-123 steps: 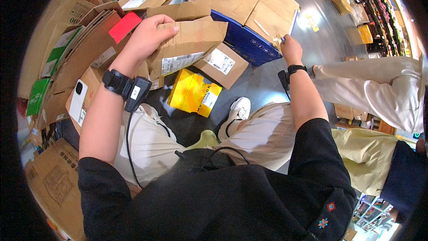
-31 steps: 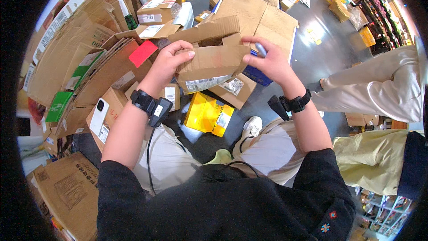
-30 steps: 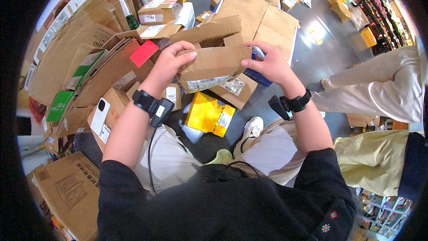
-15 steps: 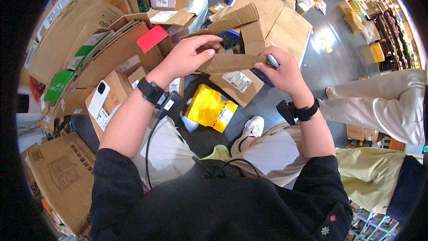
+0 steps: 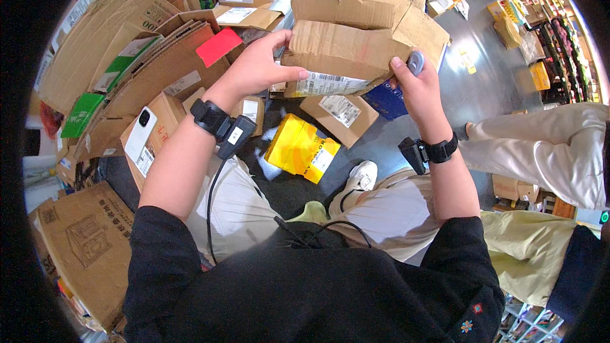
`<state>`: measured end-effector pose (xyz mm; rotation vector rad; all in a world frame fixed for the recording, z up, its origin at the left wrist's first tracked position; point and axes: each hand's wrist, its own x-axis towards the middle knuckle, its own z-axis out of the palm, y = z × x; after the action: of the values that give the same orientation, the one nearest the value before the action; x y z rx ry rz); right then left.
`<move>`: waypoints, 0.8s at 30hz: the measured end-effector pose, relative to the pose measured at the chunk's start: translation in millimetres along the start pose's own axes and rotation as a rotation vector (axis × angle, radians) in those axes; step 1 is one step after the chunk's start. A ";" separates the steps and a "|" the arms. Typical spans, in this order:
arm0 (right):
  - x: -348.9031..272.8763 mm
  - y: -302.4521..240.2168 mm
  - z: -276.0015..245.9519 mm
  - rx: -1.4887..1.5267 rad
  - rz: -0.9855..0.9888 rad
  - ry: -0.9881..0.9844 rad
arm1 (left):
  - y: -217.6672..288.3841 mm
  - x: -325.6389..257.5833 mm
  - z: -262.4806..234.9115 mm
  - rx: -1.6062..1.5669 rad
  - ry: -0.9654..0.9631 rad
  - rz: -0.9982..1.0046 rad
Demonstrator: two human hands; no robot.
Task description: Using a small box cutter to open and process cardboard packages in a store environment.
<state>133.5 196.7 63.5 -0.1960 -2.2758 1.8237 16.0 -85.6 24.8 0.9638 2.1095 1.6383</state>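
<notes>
An open brown cardboard box (image 5: 346, 44), flap raised and a white printed label on its near side, is held up between my two hands. My left hand (image 5: 264, 67) grips its left end, thumb pressed on the near side by the label. At the right end my right hand (image 5: 416, 92) pinches the edge between thumb and fingers. A small rounded grey tool (image 5: 415, 62) also sits in that hand; its working end is hidden. Just below lie a smaller labelled carton (image 5: 340, 114), a dark blue package (image 5: 387, 100) and a yellow package (image 5: 302, 146).
Flattened cardboard sheets (image 5: 121, 32) lean at the left, with a red card (image 5: 219, 46) on them. A white phone (image 5: 140, 132) rests on a carton. Large flattened cartons (image 5: 426, 19) lie ahead. Another person's legs (image 5: 534, 146) are at the right, before stocked shelves (image 5: 559, 44).
The cardboard box has been tilted so its broad labelled side faces me. My left hand has shifted left and opened wider around its end; my right hand has moved slightly right.
</notes>
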 end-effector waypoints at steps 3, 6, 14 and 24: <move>2.4 7.1 -2.0 0.046 0.027 -0.038 | 4.3 2.0 5.0 -0.022 0.010 -0.054; -0.2 7.4 -0.8 0.001 0.030 -0.102 | 10.3 1.8 11.4 -0.209 0.087 -0.070; -4.0 -5.5 3.0 -0.108 -0.036 -0.050 | 22.5 -2.6 19.8 -0.327 0.130 -0.025; -0.4 11.0 -1.1 0.076 0.000 -0.047 | 25.0 -9.2 21.5 -0.440 0.041 -0.034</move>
<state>133.8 200.1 53.1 -0.1426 -2.2317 1.9308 43.8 -72.8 40.3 0.7506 1.6661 1.9997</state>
